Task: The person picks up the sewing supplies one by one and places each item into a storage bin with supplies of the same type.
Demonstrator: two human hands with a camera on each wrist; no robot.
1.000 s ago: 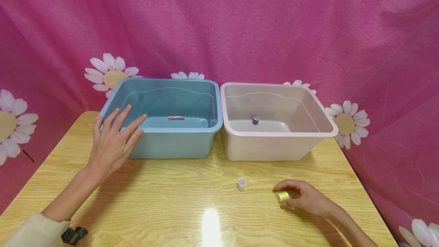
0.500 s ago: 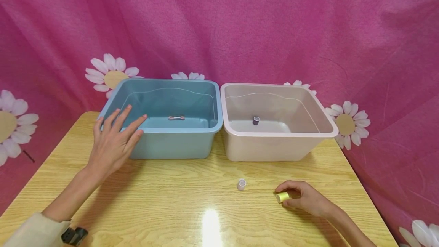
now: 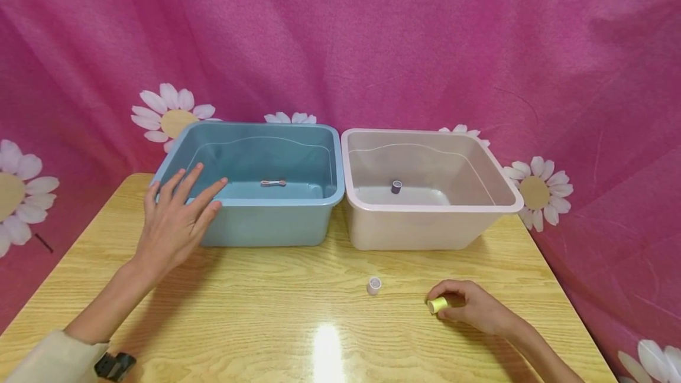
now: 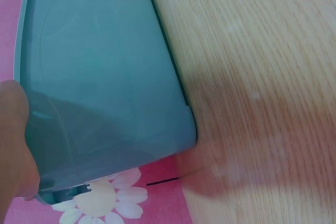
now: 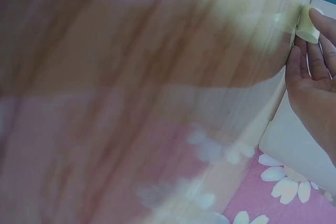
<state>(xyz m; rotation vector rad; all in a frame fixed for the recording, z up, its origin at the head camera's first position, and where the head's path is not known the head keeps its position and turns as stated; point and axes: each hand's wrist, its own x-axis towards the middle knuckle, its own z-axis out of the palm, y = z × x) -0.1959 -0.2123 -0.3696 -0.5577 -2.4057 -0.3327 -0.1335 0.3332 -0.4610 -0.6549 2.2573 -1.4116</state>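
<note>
— pink daisy cloth behind, wooden table [image 3: 266, 294] in front. what can't you make out from where you stand?

— the right wrist view is mostly a smear of wood grain and pink; only the palm and a bit of the yellow spool [image 5: 307, 23] at the fingertips come through. the left wrist view shows just a sliver of the left hand at its edge, against the blue tub's [image 4: 105, 93] wall. both forearms run off the bottom of the head view.

— and the hands?

— the right hand [image 3: 473, 307] lies on the table near the front right, fingers curled round the yellow spool [image 3: 437, 305], thumb and fingertips pinching it. the spool lies on its side on the wood. the left hand [image 3: 172, 223] has its fingers spread and straight, flat against the near left corner of the blue tub [image 3: 255, 223], holding nothing.

— count things for me.

— two tubs, side by side, touching: one blue, one pale pink tub [image 3: 425, 226]. three spools: the yellow one, a white spool [image 3: 374, 285] standing just left of it on the table, and a dark spool [image 3: 396, 187] upright inside the pink tub. one small thing [image 3: 273, 182] on the blue tub's floor, too small to tell what it is.
</note>
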